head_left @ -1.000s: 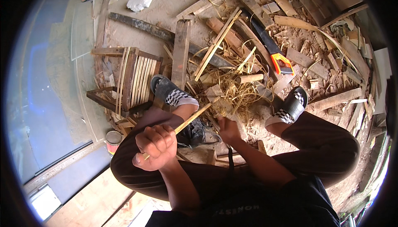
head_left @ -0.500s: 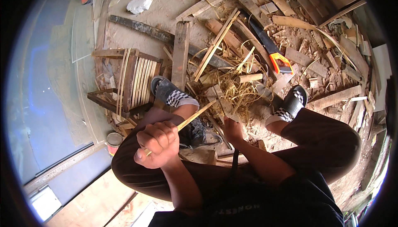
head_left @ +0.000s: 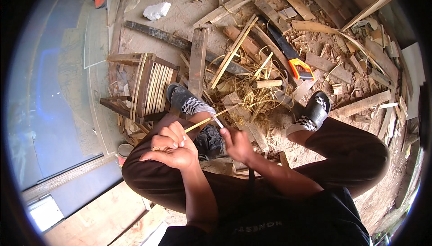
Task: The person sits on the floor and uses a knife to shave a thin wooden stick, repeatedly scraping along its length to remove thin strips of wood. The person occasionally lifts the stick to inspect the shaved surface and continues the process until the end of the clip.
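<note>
My left hand (head_left: pixel 174 148) is closed around a thin, pale wooden stick (head_left: pixel 196 125), perhaps bamboo, which slants up to the right from the fist. A knife (head_left: pixel 218 121) with a narrow, shiny blade is in my right hand (head_left: pixel 238 145), its fingers wrapped around the handle. The blade meets or crosses the stick a little beyond my left fist; actual contact is hard to tell. Beyond both hands, a heap of curly pale shavings (head_left: pixel 263 106) lies on the ground between my feet.
A small wooden frame with pale slats (head_left: pixel 155 88) stands by my left foot. Farther off lie a handsaw with an orange handle (head_left: pixel 300 68), a dark long beam (head_left: pixel 157 34), two pale strips (head_left: pixel 234 52) and a white lump (head_left: pixel 156 11). Wood scraps cover the right side.
My right hand has moved left with the knife, bringing the blade from the stick's far end closer to my left fist. My left hand still grips the stick, now at a flatter slant.
</note>
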### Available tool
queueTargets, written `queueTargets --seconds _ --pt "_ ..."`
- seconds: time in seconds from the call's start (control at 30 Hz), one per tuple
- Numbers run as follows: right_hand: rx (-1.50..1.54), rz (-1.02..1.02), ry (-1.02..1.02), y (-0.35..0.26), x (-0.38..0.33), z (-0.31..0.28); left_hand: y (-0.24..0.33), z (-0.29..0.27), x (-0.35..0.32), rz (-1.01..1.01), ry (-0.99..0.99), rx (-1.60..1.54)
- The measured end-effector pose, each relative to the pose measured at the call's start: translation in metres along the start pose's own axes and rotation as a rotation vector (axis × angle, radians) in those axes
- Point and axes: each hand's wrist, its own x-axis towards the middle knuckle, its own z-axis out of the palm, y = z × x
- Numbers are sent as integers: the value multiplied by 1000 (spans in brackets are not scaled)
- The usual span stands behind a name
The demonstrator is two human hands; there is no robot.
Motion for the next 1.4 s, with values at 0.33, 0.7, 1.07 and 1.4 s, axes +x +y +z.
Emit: queueTargets --seconds 0.33,0.7,1.07,1.4 --pt "-237 454 54 101 14 -11 1 10 -16 -51 -151 -158" --pt "-50 -2 84 45 5 4 1 5 -9 -81 -182 -174" --pt "-118 -161 38 -7 -9 0 7 -14 -4 -122 -144 -161" --pt "-152 85 77 49 24 4 1 -7 2 -131 -172 -158"
